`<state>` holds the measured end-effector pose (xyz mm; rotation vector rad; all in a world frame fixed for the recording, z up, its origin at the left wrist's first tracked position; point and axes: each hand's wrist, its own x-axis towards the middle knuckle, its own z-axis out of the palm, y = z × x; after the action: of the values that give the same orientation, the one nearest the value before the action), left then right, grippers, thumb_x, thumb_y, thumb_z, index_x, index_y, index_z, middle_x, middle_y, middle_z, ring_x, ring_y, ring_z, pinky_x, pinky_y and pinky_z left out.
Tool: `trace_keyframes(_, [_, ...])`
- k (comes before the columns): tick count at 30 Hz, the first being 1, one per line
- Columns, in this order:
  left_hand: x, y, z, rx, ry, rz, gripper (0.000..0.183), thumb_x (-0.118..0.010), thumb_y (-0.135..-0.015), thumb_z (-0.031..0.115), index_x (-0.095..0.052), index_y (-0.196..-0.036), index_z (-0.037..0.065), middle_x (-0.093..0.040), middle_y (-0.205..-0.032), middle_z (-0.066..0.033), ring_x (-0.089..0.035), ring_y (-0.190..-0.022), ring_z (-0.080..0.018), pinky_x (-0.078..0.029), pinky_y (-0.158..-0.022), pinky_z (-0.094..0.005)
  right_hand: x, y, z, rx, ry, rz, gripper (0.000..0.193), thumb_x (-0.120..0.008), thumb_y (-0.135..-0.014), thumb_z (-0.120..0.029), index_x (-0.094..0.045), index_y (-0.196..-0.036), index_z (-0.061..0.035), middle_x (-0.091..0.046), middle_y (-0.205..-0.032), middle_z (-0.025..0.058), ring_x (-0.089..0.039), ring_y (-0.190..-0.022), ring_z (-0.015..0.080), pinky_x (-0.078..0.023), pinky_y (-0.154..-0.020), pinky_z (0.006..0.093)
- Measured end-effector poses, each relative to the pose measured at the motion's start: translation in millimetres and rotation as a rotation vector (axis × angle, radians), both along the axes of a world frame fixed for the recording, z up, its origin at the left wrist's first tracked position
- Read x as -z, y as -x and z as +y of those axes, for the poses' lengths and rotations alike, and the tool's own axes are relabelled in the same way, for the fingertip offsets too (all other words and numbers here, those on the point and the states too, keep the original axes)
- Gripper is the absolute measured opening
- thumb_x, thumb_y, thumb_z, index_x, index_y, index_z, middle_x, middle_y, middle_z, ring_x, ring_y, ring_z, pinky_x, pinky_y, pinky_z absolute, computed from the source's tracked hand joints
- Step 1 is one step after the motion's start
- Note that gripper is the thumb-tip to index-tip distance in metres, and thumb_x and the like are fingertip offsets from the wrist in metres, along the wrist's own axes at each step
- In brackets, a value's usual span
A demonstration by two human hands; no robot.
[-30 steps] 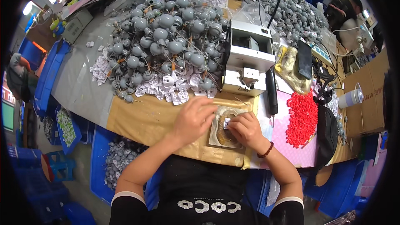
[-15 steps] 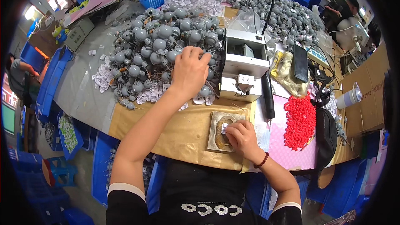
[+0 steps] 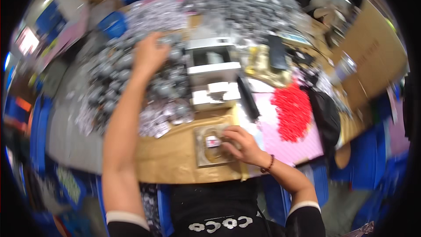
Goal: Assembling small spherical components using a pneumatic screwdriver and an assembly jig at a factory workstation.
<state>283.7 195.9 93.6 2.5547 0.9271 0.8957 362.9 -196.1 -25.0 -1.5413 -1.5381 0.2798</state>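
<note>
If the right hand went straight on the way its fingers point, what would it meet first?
Probably the small white piece on the square block, just left of the right hand; blur hides whether they touch.

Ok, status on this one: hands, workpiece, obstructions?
Left hand over grey-parts pile, grip blurred. Right hand at square block, contact unclear. Small white piece on block. White machine beyond block, not between right hand and piece.

Black short-sleeved top [image 3: 215, 197], pale bands [image 3: 127, 219] at sleeve ends. Whitish lettering [image 3: 221, 224] across front. Dark-red beaded bracelet [image 3: 270, 165] behind right hand [image 3: 242, 146].
</note>
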Motion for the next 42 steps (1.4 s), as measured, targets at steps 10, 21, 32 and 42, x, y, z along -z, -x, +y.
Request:
trace_keyframes(10, [-76, 101, 161, 0.144, 0.267, -0.995, 0.025, -0.064, -0.105, 0.028, -0.069, -0.118, 0.008, -0.069, -0.105, -0.0012, -0.064, -0.092, -0.0073, -0.049, -0.076, -0.0221, -1, -12, -1, 0.012, -0.083, 0.087, 0.026, -0.071, -0.092, -0.006, -0.066, -0.117, -0.0043, -0.065, -0.113, 0.0126, -0.068, -0.095, 0.0293, -0.057, -0.079, 0.0359])
trace_keyframes(21, [-56, 115, -117, 0.281, 0.183, -0.636, 0.032, -0.065, -0.098, 0.01, -0.061, -0.129, 0.005, -0.062, -0.106, -0.002, -0.058, -0.089, -0.0086, -0.049, -0.082, -0.0246, -54, 22, 41, -0.262, 0.041, 0.693, 0.034, -0.061, -0.103, -0.007, -0.058, -0.136, -0.0033, -0.069, -0.118, 0.0086, -0.066, -0.106, 0.015, -0.054, -0.09, 0.0293])
trace_keyframes(32, [92, 156, -225, 0.511, -0.114, -0.154, 0.049, -0.084, -0.075, 0.01, -0.069, -0.122, 0.013, -0.062, -0.126, -0.0089, -0.061, -0.112, -0.0326, -0.052, -0.092, -0.0435, -63, 52, 99, -0.196, 0.39, 1.257, 0.04, -0.061, -0.105, -0.012, -0.053, -0.142, 0.0025, -0.069, -0.121, 0.0125, -0.067, -0.107, 0.0159, -0.056, -0.09, 0.0284])
trace_keyframes(42, [124, 158, -190, 0.004, 0.101, -0.302, 0.037, -0.078, -0.082, 0.012, -0.064, -0.116, 0.008, -0.057, -0.121, -0.013, -0.053, -0.113, -0.034, -0.047, -0.097, -0.0448, -44, 44, 109, -0.096, 0.459, 0.923, 0.039, -0.066, -0.101, -0.01, -0.057, -0.137, 0.0029, -0.074, -0.105, 0.0088, -0.057, -0.065, 0.0043, -0.047, -0.057, 0.0201])
